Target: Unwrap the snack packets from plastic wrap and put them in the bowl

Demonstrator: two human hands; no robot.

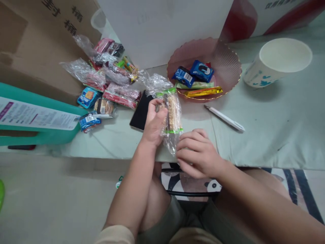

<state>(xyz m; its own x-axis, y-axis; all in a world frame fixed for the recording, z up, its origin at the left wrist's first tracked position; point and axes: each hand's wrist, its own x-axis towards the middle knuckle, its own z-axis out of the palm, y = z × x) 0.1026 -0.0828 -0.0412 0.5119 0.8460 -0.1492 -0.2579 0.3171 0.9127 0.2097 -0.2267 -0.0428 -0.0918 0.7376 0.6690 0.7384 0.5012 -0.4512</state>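
Observation:
My left hand [155,120] is closed around a clear plastic snack packet [174,110] with green strips and pale, layered biscuit-like pieces inside. The packet is held over the table's front part, its loose plastic end pointing down towards me. At that lower end, my right hand [195,152] has its fingers curled against the crinkled plastic; its thumb is hidden. Behind my left hand lies a black phone-like slab [142,112], partly covered. Just beyond the packet stands a pink ribbed bowl [228,64] with a gold rim, holding blue, green and yellow snack packets.
Several wrapped snacks [111,73] are heaped at the left, beside a cardboard box [38,51] and a teal plastic holder [43,137]. A white pen [225,118] lies right of the bowl. Farther right stands a paper cup [269,67]. A large white box [162,30] rises behind.

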